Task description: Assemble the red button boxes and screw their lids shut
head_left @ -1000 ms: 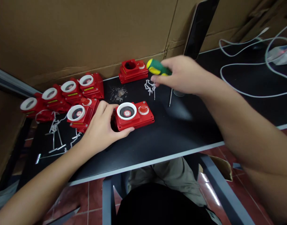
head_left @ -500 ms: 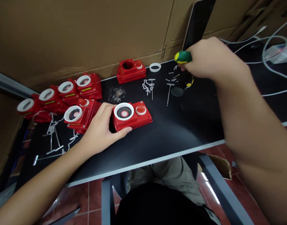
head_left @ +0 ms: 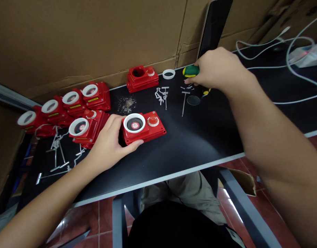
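Two bare hands work at a black table point(head_left: 199, 144). The left hand point(head_left: 109, 144) grips the left end of a red box point(head_left: 148, 129), thumb along its front edge and fingers curled over the back. The box lies flat near the middle of the table, with a white-rimmed round opening and a red button on top.

The right hand point(head_left: 217, 70) reaches to the far side of the table, closed around a screwdriver point(head_left: 190, 70) with a green and yellow handle. Its fingertips are just above some small loose screws point(head_left: 187, 87); whether they touch is unclear.

A white ring point(head_left: 168, 73) and an open red case point(head_left: 142, 77) sit near the cardboard wall point(head_left: 96, 34). Six more red boxes point(head_left: 70, 106) cluster at the left, beside scattered metal pins point(head_left: 57, 155). White cables point(head_left: 290, 69) loop at the far right.
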The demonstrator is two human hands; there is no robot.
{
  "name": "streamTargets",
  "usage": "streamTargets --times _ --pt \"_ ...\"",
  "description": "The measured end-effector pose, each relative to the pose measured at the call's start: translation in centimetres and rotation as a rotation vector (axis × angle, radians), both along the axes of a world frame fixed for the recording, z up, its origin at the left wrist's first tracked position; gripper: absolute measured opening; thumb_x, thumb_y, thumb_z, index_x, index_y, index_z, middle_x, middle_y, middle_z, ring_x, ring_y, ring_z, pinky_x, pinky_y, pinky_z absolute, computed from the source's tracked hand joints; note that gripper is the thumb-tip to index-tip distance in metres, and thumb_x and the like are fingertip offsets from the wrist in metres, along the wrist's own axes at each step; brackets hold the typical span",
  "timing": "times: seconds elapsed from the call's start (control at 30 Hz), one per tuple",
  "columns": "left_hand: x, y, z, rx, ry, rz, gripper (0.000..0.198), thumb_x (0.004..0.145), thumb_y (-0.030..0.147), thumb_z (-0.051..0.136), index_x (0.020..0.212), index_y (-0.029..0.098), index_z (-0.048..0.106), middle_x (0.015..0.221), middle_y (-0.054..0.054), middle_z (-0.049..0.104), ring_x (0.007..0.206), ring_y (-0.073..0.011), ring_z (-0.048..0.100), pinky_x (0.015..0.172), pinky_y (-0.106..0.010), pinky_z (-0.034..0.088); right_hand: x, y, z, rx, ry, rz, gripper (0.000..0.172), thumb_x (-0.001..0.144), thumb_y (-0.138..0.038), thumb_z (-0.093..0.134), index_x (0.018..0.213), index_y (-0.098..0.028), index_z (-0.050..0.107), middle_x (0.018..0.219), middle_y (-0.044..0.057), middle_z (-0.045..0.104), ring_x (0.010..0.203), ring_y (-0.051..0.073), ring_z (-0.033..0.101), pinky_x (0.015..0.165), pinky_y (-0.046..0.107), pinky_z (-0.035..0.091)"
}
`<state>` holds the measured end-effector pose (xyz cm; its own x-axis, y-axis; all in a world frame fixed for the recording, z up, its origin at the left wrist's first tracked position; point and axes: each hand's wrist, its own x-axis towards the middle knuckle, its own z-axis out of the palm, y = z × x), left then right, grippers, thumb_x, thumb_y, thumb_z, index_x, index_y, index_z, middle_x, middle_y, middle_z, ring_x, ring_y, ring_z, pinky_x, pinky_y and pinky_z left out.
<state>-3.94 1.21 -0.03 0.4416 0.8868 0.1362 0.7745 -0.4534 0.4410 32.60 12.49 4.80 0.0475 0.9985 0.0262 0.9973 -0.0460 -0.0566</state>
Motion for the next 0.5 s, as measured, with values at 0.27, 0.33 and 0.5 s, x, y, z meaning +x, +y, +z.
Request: streamTargets --times 0.27,0.33,0.5 --pt "-0.1 0.0 -0.1 0.014 0.004 -0.009 0.061 0.100 0.065 0.080 0.141 0.023 0.066 0.135 -0.012 0.071 0.126 -0.0355 0.070 0.114 -0.052 0.062 0.5 0.5 -0.7 0.032 0.044 0.050 0.008 0.097 -0.025 0.083 0.100 -0.018 0.080 0.083 0.008 0.065 0.073 0.019 0.036 0.076 0.040 0.028" --pt "-0.1 0.0 -0.1 0.013 0.000 -0.008 0.061 0.100 0.066 0.080 0.141 0.023 0.066 0.135 -0.012 0.071 0.126 -0.0355 0.071 0.114 -0.052 0.062 0.7 0.6 -1.1 0.021 0.066 0.093 0.018 0.097 -0.033 0.088 0.095 -0.019 0.076 0.075 0.001 0.052 0.072 0.018 0.029 0.076 0.039 0.027" --pt "0.0 0.0 0.0 0.004 -0.003 -0.005 0.062 0.099 0.066 0.080 0.140 0.022 0.066 0.136 -0.012 0.071 0.126 -0.0358 0.070 0.114 -0.052 0.063 0.9 1.5 -2.6 -0.033 0.098 0.133 0.040 0.094 -0.041 0.094 0.078 -0.024 0.061 0.065 -0.005 0.038 0.073 0.018 0.032 0.076 0.040 0.029"
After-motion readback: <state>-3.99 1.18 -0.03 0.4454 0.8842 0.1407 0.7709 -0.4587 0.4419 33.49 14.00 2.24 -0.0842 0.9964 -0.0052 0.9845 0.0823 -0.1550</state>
